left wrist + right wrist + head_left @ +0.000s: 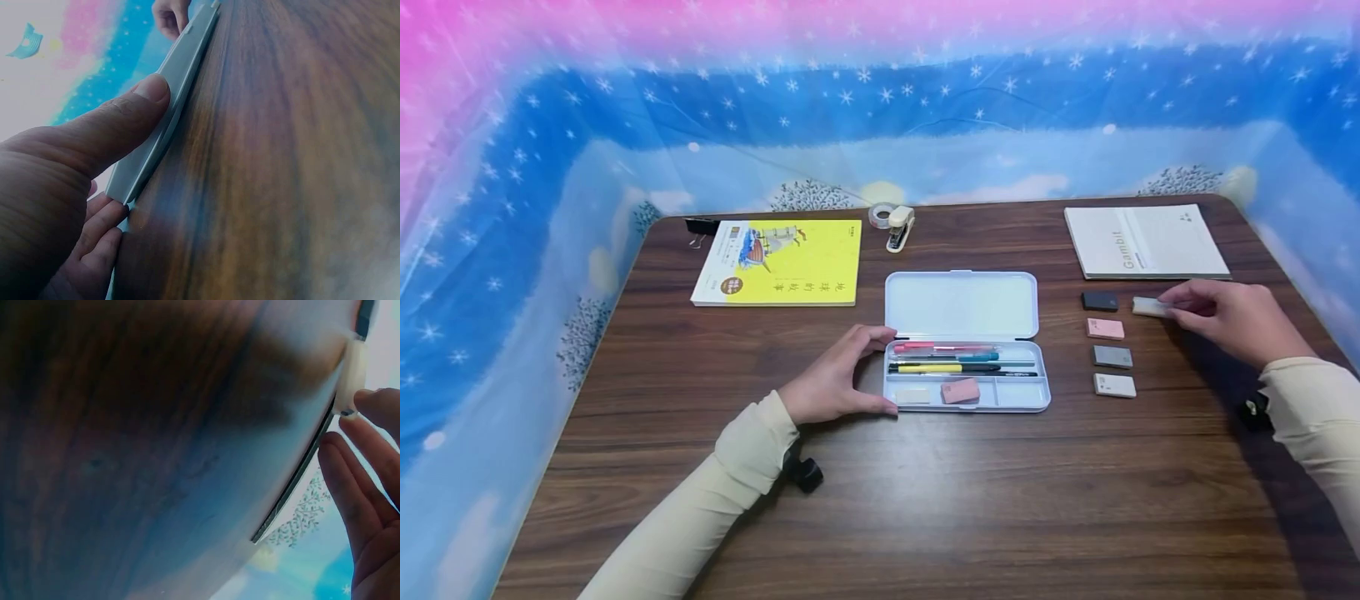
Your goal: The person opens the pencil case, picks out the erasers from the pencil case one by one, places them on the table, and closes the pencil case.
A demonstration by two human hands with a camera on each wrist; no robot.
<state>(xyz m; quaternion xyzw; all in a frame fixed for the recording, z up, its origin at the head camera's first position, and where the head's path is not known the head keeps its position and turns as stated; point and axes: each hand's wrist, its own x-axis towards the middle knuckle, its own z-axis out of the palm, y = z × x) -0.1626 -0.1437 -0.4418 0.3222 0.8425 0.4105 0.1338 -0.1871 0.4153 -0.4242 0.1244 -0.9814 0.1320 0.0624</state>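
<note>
At its left end, an open white pencil case (1022, 398) is held by my left hand (835, 375), thumb at the front edge and fingers at the back corner. Inside it lie several pens (943, 367), a white eraser (913, 397) and a pink eraser (960, 391). Over on the right, my right hand (1232, 321) pinches another white eraser (352, 375) between thumb and fingers. Left of that hand runs a column of erasers: a black one (1100, 301), a pink one (1105, 328), a grey one (1112, 357) and a white one (1115, 385).
A yellow book (820, 267) lies at the back left, a black binder clip (702, 227) by its corner. Behind the case are a tape roll (880, 216) and a stapler (900, 227). A pale notebook (1150, 242) lies at the back right. Patterned cloth surrounds the wooden table (970, 508).
</note>
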